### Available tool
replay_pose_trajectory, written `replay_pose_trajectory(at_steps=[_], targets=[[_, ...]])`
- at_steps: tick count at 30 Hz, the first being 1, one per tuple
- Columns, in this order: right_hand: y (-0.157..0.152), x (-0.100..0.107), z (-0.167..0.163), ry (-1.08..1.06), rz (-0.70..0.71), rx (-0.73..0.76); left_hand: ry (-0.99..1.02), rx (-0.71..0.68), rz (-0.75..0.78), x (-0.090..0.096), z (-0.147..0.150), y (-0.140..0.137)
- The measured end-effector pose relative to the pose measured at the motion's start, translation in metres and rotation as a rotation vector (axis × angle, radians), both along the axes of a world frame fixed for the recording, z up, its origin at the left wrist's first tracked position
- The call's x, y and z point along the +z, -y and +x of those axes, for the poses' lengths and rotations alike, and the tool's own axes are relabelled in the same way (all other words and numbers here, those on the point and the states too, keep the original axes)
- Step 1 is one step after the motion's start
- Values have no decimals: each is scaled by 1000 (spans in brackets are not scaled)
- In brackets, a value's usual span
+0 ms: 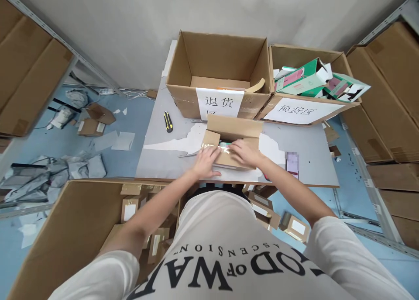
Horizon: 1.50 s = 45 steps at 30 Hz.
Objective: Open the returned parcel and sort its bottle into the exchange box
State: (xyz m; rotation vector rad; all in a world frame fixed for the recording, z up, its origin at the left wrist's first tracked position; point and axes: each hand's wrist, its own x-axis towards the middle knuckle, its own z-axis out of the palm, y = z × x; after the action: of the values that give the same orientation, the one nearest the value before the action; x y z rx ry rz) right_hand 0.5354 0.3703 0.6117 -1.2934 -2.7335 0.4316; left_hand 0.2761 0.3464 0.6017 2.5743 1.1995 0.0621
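A small cardboard box (235, 124) sits in front of me near the table's front edge, its top flaps up and apart. Clear tape shines along its near flap. Inside, a little of a green and white item (224, 144) shows; most of it is hidden. My left hand (207, 160) grips the box's near left corner, fingers over the flap and thumb low on the outside. Over the near right flap, the bent fingers of my right hand (245, 153) hold the box, fingertips close to the green and white item.
A yellow and black box cutter (168, 122) lies left on the table (157, 158). Behind stand two large labelled cartons (178, 97), the right one (266, 112) holding green boxes (299, 77). A phone (292, 163) lies right. A big carton (81, 230) of parcels stands below left.
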Motion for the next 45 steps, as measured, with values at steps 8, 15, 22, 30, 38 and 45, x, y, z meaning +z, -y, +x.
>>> replay_pose_trajectory(at_steps=[8,15,22,30,38,45], targets=[[19,15,-27,175,-297,-229,-102,-271,-97,-12,-58,-88],[27,40,-40,299,-182,-280,45,-229,-121,-29,-59,-88],[93,12,-30,320,57,-173,26,-166,-98,-30,-49,-85],[121,-32,-12,139,-69,-176,-187,-198,-78,-4,-49,-79],[22,24,4,126,-132,-146,-110,-353,-38,27,28,-74],[-18,18,-35,501,-146,-51,-353,-300,-99,4,91,-71]])
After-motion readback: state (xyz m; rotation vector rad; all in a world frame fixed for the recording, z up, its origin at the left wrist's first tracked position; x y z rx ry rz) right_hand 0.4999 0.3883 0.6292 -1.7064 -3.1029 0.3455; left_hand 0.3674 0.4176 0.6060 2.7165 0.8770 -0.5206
